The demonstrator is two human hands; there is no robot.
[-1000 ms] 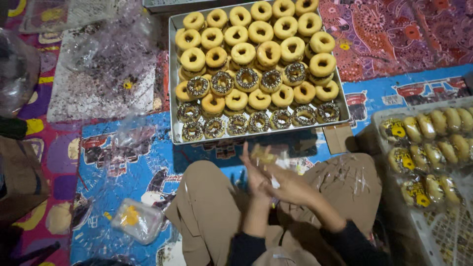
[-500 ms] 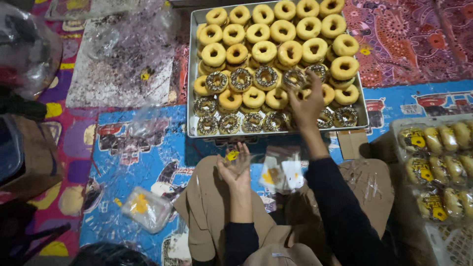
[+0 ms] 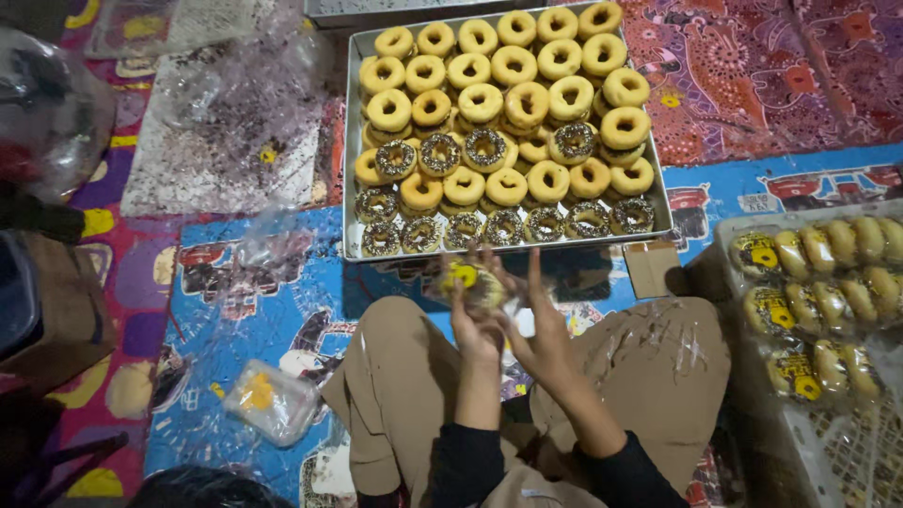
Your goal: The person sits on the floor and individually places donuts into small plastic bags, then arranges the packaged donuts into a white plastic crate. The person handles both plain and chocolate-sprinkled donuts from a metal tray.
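Right hand (image 3: 541, 339) is back from the donut tray (image 3: 350, 141), fingers spread beside the bagged donut (image 3: 470, 282) the left hand (image 3: 475, 329) grips

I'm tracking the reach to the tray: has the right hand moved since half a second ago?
Yes. The right hand has drawn back from the metal tray of doughnuts toward the lap, and is now beside the left hand at the clear bag.

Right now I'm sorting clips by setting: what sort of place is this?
Probably a home doughnut-packing spot on the floor: a metal tray of doughnuts, bagged doughnuts in a crate, patterned floor mats.
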